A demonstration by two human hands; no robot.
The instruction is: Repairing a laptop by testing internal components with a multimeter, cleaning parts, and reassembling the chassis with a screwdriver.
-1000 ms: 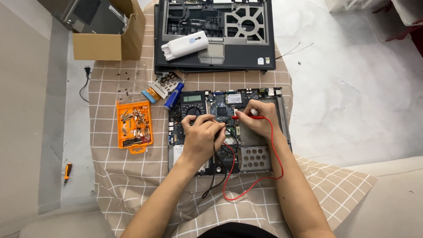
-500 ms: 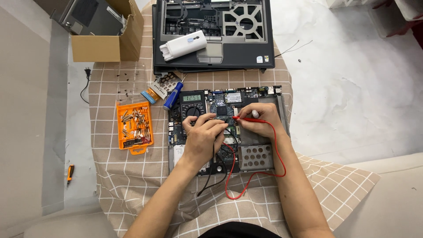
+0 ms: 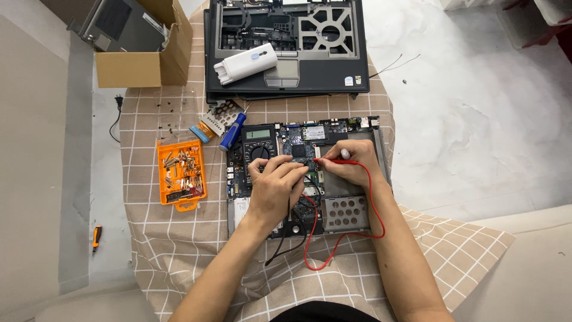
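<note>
Both hands over the opened laptop board: right hand pinching red probe, left hand curled on black probe, hidden; multimeter just beside, on checked cloth.

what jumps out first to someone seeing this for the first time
At centre, both hands press probes onto an opened laptop motherboard: the right hand holds a red probe whose red lead loops toward the person, and the left hand works beside it. A multimeter lies on the board's upper left, and a bright orange parts tray sits further left on the checked cloth.
</note>
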